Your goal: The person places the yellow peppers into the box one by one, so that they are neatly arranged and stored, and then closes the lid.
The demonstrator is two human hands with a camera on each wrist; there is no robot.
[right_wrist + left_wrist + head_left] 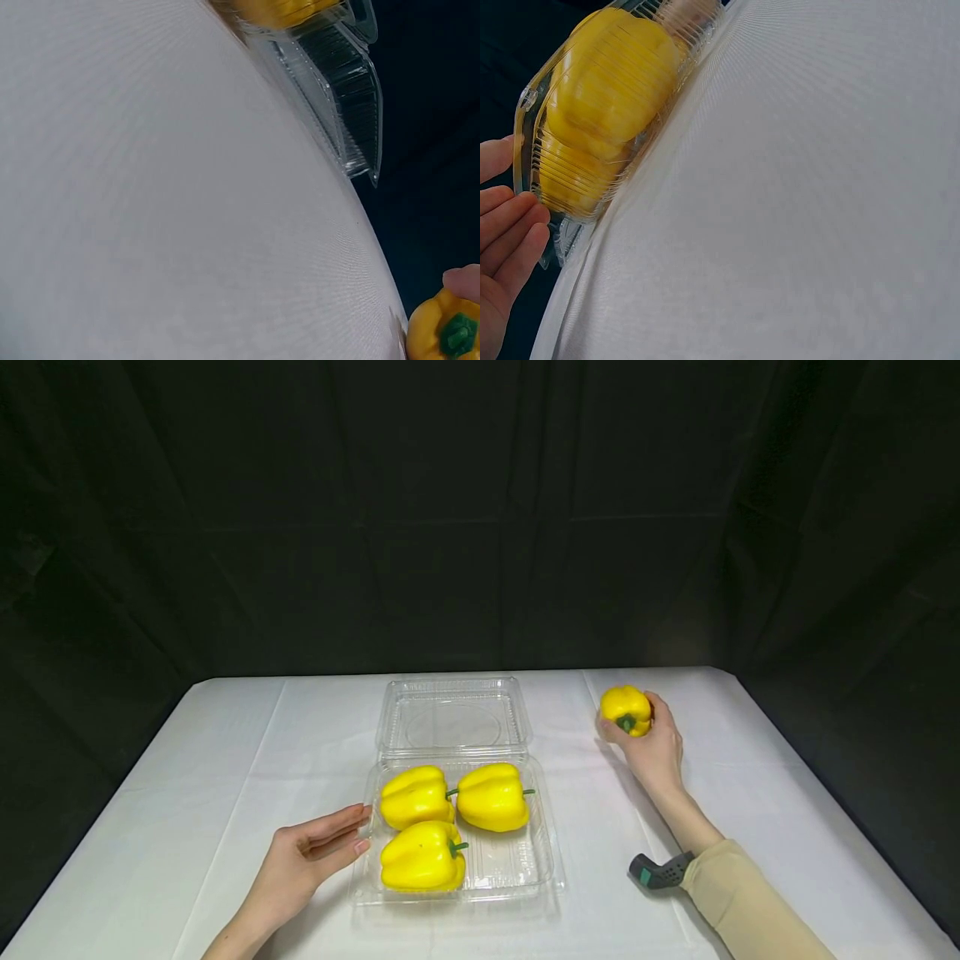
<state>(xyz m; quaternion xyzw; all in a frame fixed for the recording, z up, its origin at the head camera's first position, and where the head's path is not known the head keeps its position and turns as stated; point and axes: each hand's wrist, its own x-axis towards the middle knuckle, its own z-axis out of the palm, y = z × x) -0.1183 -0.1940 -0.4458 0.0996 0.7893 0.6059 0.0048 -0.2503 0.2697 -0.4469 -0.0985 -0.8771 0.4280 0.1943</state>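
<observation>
My right hand [654, 747] grips a yellow bell pepper [624, 706] at the far right, its green stem facing me. In the right wrist view, that bell pepper [426, 328] and part of the thumb show at the lower right corner. A clear plastic clamshell container [510, 864] lies unfolded in the middle. Three yellow bell peppers sit in its base: one back left [415, 797], one back right [492, 797] and one front left [422, 857]. With fingers nearly straight, my left hand [300, 864] touches the container's left edge; the left wrist view shows its fingertips [526, 204] against the rim.
The container's lid [453, 724] lies folded back behind the base. A white cloth [247, 827] covers the table, and a black curtain [450, 527] hangs behind and at the sides. A dark grey device [660, 871] is strapped at the right wrist.
</observation>
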